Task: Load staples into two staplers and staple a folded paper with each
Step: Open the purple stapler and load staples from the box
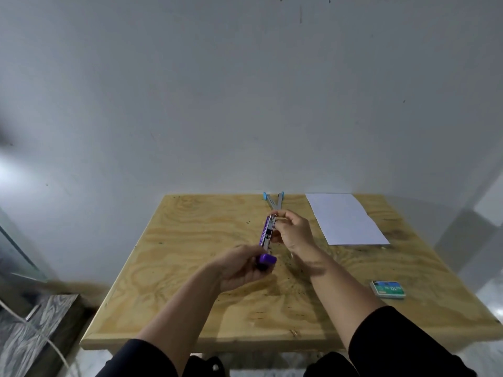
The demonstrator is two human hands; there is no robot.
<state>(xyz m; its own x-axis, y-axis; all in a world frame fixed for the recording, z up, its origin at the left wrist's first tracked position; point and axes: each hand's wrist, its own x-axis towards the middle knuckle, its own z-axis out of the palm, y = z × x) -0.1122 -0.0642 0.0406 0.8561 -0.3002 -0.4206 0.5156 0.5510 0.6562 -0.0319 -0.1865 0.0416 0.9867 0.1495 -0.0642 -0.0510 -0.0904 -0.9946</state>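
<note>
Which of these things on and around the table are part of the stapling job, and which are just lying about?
For the job:
purple stapler, held open by left hand and right hand
blue stapler, lying open
paper
staple box

Just there:
wooden table
grey patterned cabinet
white cable

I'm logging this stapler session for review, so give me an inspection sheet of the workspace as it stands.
Surface: plywood table, dark specks near the middle.
Job's things: purple stapler held open above the table; blue stapler lying open at the far edge; white paper flat at far right; staple box at near right.
Clutter: nothing seen.
Grippers: left hand grips the purple stapler's near end; right hand pinches at its far end.
Cables: white cable at lower left, off the table.
Surroundings: plain white wall.
</note>
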